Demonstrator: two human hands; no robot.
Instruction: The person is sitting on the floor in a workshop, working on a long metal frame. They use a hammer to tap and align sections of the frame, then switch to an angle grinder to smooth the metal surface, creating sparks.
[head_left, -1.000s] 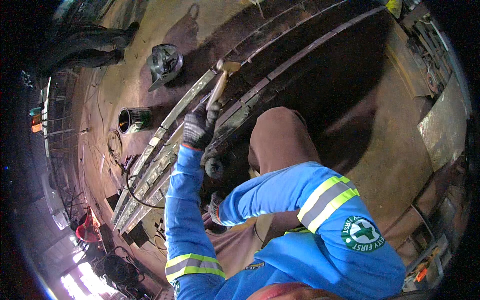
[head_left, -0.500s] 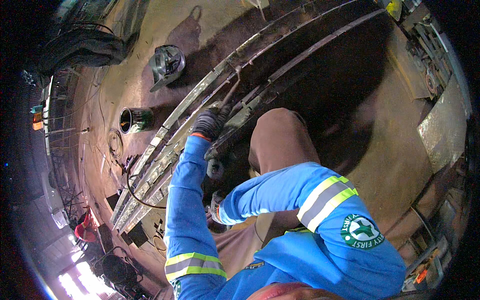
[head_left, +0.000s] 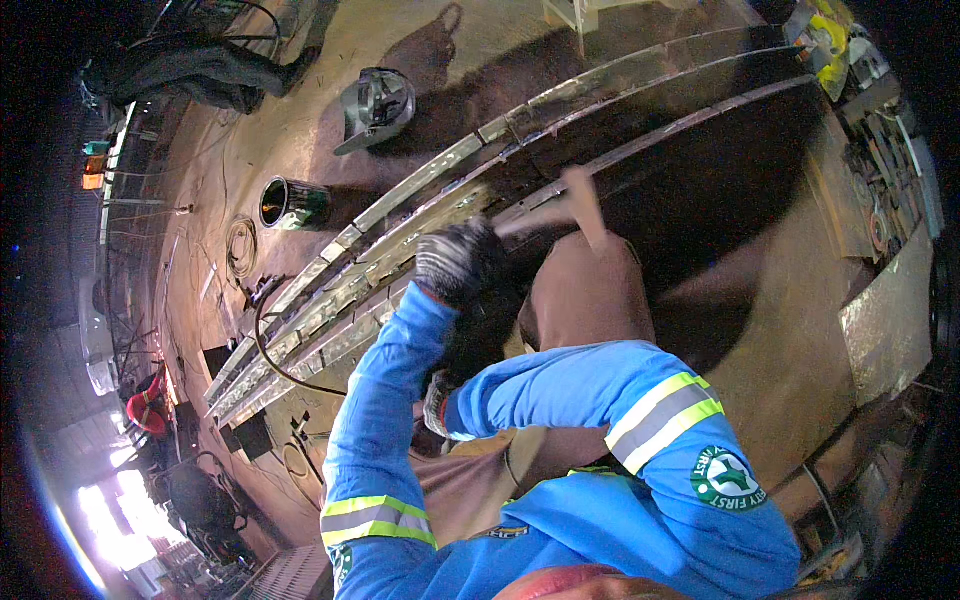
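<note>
My left hand point(head_left: 457, 262), in a dark striped work glove, is closed round the handle of a hammer point(head_left: 586, 210). The hammer's long, narrow head is smeared by motion and appears above my knee point(head_left: 590, 300). Beneath and beyond the hand run long metal bars point(head_left: 400, 205), laid side by side, with shiny patches and joints along them. My right hand point(head_left: 436, 405), also gloved, is low beside my lap. Only part of it shows; its fingers are hidden, so I cannot tell whether it holds anything.
Beyond the bars, a grey welding helmet point(head_left: 378, 108) and an open dark can point(head_left: 295, 203) are on the floor. A coiled cable point(head_left: 241, 248) lies left of the can. A hose point(head_left: 270, 365) crosses the bars' near end. Flat metal plates point(head_left: 885, 315) lie at the right.
My left hand has lifted the hammer off the bars, and its head has swung right and nearer to my knee. My right hand stays low by my lap. The view has shifted slightly.
</note>
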